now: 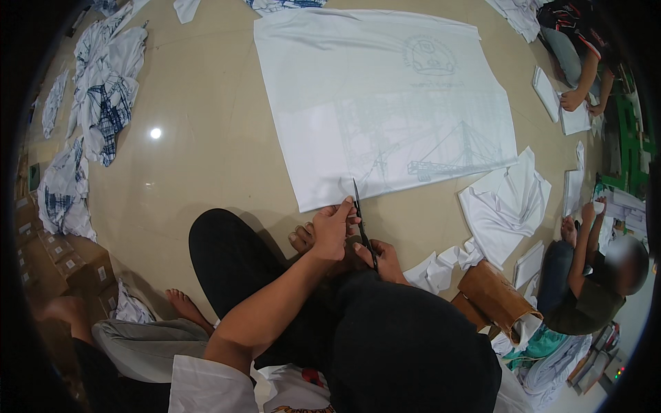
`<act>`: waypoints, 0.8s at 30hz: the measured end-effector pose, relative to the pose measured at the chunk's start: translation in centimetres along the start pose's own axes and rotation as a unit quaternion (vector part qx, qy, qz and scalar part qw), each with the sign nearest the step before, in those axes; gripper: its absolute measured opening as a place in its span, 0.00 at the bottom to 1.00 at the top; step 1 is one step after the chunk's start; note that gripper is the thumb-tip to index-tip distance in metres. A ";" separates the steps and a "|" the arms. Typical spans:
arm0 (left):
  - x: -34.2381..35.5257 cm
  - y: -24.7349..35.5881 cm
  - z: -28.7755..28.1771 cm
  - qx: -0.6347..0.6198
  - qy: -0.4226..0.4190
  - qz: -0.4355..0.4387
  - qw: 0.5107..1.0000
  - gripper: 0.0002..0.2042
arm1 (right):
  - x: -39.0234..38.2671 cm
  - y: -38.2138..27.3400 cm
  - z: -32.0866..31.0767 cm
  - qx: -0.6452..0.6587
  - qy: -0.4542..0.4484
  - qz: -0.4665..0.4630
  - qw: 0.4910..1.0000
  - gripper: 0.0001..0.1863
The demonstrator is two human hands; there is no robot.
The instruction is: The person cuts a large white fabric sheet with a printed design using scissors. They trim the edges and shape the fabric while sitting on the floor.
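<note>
A large white cloth lies spread on the floor before me, with a pale crane drawing and a round emblem showing faintly through it. My right hand grips dark scissors, their pointed end reaching over the cloth's near edge. Just left of the blades, my left hand is closed in a pinch at that edge, thumb uppermost. What lies between its fingertips is hidden. My bare toes show behind the left hand, and my dark-clad knees flank both hands.
Crumpled white cloth and scraps lie at right, near a brown cardboard piece. Printed cloths are heaped at far left above cartons. Co-workers sit at right with folded white cloths; another person's leg is at lower left.
</note>
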State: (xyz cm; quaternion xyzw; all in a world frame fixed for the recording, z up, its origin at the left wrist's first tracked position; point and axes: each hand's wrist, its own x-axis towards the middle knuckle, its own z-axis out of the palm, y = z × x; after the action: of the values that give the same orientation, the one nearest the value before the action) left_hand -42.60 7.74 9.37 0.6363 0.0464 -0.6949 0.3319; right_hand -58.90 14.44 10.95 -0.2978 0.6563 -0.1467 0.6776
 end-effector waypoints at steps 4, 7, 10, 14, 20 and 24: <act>0.1 -0.1 0.1 0.002 0.003 -0.001 1.000 0.14 | 0.2 0.4 -0.1 -0.006 0.003 -0.002 1.000 0.28; 0.8 -0.9 -0.3 -0.014 -0.001 0.035 0.999 0.14 | 0.1 0.3 0.2 -0.012 0.005 -0.006 1.000 0.27; 0.1 -0.1 0.1 0.009 0.005 0.009 1.000 0.14 | 0.0 0.1 0.1 -0.007 0.011 -0.004 1.000 0.26; 0.4 -0.4 0.0 -0.008 -0.005 0.011 1.000 0.13 | 0.1 0.6 -0.1 -0.009 0.014 -0.010 1.000 0.23; 1.0 -1.1 -0.2 -0.035 -0.011 0.026 0.999 0.12 | 0.2 0.7 0.1 -0.026 0.021 -0.027 0.999 0.17; 0.9 -1.0 -0.2 -0.034 -0.011 0.026 0.999 0.12 | 0.5 1.9 0.1 0.003 0.017 -0.030 0.999 0.17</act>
State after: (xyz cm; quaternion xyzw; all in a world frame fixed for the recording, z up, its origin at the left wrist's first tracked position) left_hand -42.89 8.23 8.19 0.6176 0.0500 -0.6911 0.3721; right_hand -59.14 15.58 9.42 -0.3131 0.6579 -0.1739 0.6624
